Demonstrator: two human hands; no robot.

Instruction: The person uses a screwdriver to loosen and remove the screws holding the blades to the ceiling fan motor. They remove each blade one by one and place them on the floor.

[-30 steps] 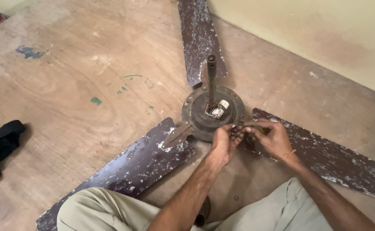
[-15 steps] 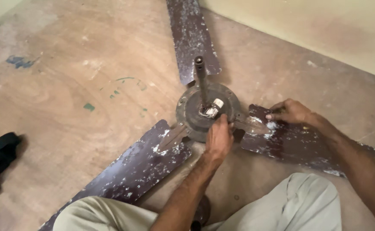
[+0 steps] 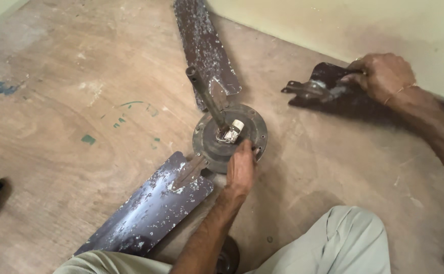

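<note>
Change noted: the third fan blade (image 3: 333,89), seated against the motor hub (image 3: 230,137) half a second ago, now lies clear of it, off to the hub's right and near the wall (image 3: 333,25). The right hand (image 3: 381,76) has carried it there and is closed over its top near the bracket end. Judgement: this blade is detached; two remain on the hub.

Left hand (image 3: 240,170) rests on the hub's near rim, fingers curled against the edge; whether it pinches anything small there I cannot tell.

Hub: round, flat, dull grey-brown metal, grimy. A dark downrod (image 3: 206,96) rises from its centre, tilted away from the person. Beside the rod's foot sits a small pale fitting (image 3: 231,133).

Blades: long, flat, dark brown, paint flaked off in white speckles. One blade (image 3: 204,48) runs from the hub's far side toward the wall; another blade (image 3: 151,205) runs from the hub's near-left side toward the person's knee.

Floor (image 3: 69,127): worn, scuffed, with blue-green paint marks left of the hub.
</note>
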